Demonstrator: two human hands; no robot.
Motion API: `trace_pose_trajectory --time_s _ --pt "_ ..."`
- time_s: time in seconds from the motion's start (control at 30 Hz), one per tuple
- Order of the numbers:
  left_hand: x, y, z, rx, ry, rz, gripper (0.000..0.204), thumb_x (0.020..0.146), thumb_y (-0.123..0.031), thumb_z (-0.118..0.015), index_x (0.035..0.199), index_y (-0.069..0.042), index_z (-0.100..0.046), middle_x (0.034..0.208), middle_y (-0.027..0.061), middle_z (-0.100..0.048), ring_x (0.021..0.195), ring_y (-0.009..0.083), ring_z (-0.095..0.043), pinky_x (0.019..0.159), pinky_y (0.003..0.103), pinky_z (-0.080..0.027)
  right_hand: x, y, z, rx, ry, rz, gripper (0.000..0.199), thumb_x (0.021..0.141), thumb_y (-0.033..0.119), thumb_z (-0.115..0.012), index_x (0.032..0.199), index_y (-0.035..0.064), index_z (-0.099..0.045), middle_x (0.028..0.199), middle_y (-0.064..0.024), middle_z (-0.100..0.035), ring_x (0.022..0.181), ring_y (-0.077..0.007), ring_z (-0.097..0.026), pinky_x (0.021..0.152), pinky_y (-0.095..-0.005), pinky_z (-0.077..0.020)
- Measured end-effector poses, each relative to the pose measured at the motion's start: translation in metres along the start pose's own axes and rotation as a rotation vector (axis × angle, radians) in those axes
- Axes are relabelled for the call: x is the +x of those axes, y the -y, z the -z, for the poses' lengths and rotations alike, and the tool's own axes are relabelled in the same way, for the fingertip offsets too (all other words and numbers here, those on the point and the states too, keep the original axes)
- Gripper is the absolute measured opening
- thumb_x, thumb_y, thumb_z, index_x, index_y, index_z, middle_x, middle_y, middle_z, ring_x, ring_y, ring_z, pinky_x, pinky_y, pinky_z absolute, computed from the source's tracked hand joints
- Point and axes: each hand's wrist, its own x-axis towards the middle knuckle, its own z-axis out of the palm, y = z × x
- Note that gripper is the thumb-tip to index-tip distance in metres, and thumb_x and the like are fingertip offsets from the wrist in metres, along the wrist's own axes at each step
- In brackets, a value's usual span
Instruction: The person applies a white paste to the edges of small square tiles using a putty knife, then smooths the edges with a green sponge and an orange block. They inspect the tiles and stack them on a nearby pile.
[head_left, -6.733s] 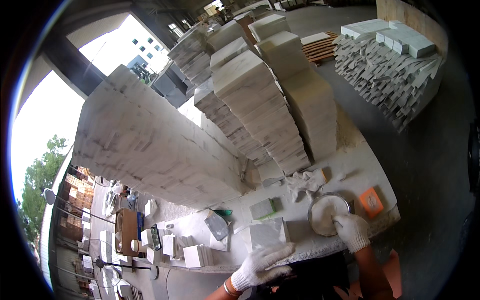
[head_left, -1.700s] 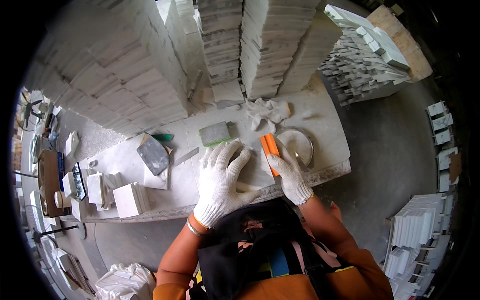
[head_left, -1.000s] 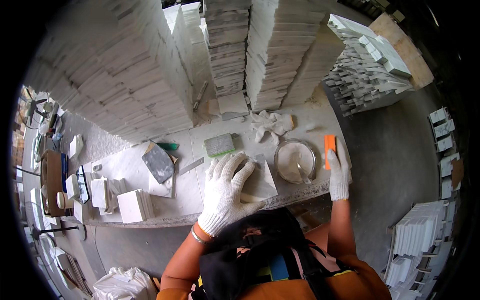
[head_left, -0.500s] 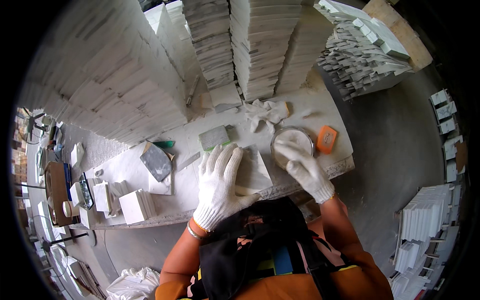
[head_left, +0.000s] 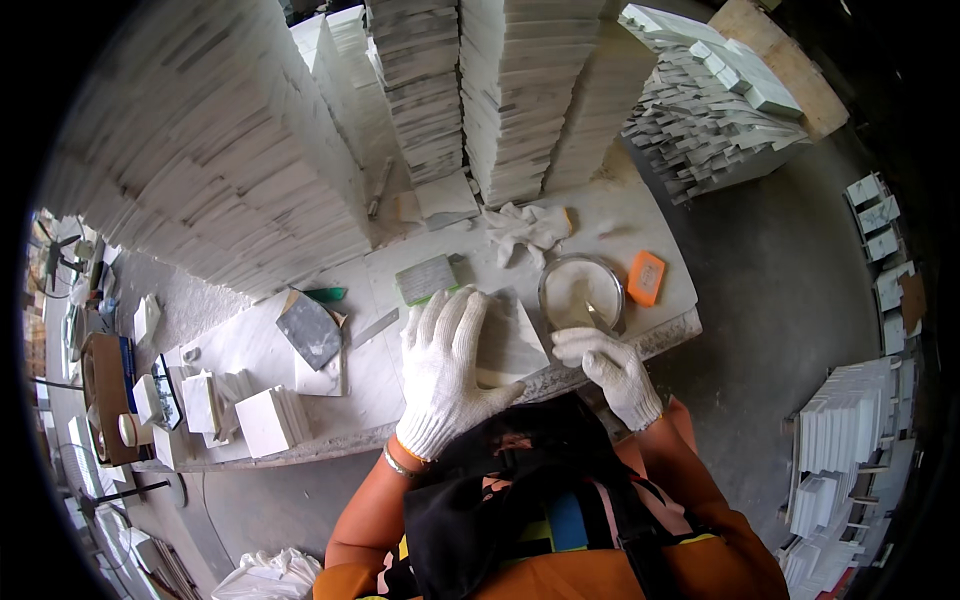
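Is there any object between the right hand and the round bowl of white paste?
Nothing visible. The right hand sits just below the bowl, apart from it. The orange block lies beside the bowl.

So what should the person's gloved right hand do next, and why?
Probably lift the thin tool out of the round white bowl toward the square white stone tile: the right hand is at the bowl's rim, and the left hand lies flat on the tile.

white knit gloves on both hands (head_left: 447, 375) — orange shirt, black apron.
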Motion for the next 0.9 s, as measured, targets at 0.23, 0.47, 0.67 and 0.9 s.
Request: trace_pose_trajectory --time_s 0.23,0.47,0.67,0.9 --pt "0.001 -0.001 -0.002 0.011 0.025 0.003 0.109 0.054 -0.040 -0.090 0.147 -0.004 -0.045 0.147 0.0191 -0.050 0.140 0.0429 -0.041 0.118 0.058 -0.027 0.027 0.003 -0.034 0.194 -0.097 -0.053 0.054 0.102 0.036 -0.059 0.139 -0.0022 -0.057 0.144 -0.0172 -0.056 0.135 -0.0259 -0.052 0.114 -0.0367 -0.0373" --pt "0.002 -0.001 -0.001 0.022 0.039 0.015 0.105 0.055 -0.040 -0.089 0.145 -0.004 -0.047 0.145 0.0186 -0.051 0.139 0.0424 -0.043 0.118 0.058 -0.028 0.011 0.007 0.013 -0.039 -0.068 0.059 0.030 0.102 0.023 -0.060 0.121 0.0020 -0.069 0.122 -0.0118 -0.069 0.117 -0.0188 -0.062 0.102 -0.0350 -0.0467" --pt "0.002 -0.002 0.001 0.033 0.047 0.009 0.105 0.055 -0.040 -0.090 0.144 -0.006 -0.048 0.142 0.0187 -0.053 0.137 0.0421 -0.044 0.117 0.058 -0.029 0.015 -0.049 0.068 -0.842 -0.433 -0.194 0.033 0.091 0.039 -0.069 0.112 0.0148 -0.070 0.098 -0.0121 -0.072 0.091 -0.0354 -0.067 0.077 -0.0459 -0.0533" --pt "0.001 0.000 -0.001 0.031 0.036 0.010 0.105 0.054 -0.040 -0.090 0.143 -0.006 -0.048 0.145 0.0172 -0.052 0.138 0.0414 -0.043 0.116 0.058 -0.029 0.014 -0.076 0.051 -0.882 -0.123 -0.463 0.053 0.088 0.051 -0.065 0.131 0.0199 -0.062 0.102 -0.0168 -0.073 0.092 -0.0400 -0.069 0.078 -0.0514 -0.0531"
